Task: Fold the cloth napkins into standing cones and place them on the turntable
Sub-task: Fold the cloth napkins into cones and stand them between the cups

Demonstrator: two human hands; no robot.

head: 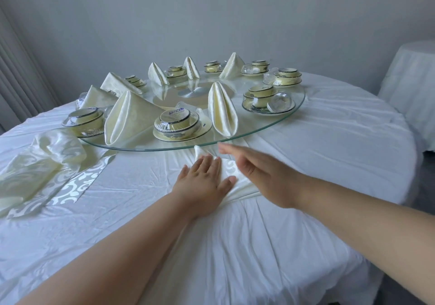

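Note:
A cream cloth napkin [231, 167] lies flat on the white tablecloth just in front of the glass turntable [277, 123]. My left hand [203, 181] presses flat on it, fingers spread. My right hand [256, 170] hovers open over the napkin's right part, blurred, holding nothing. Several folded napkin cones stand on the turntable, the nearest ones at the front right [222, 109] and the front left [128, 116]. A pile of unfolded napkins [47, 161] lies at the left of the table.
Wrapped sets of bowls and plates [180, 123] ring the turntable between the cones. A metal hub [194, 92] sits at its centre. Another covered table [412, 88] stands at the right. The round table's edge curves close to me.

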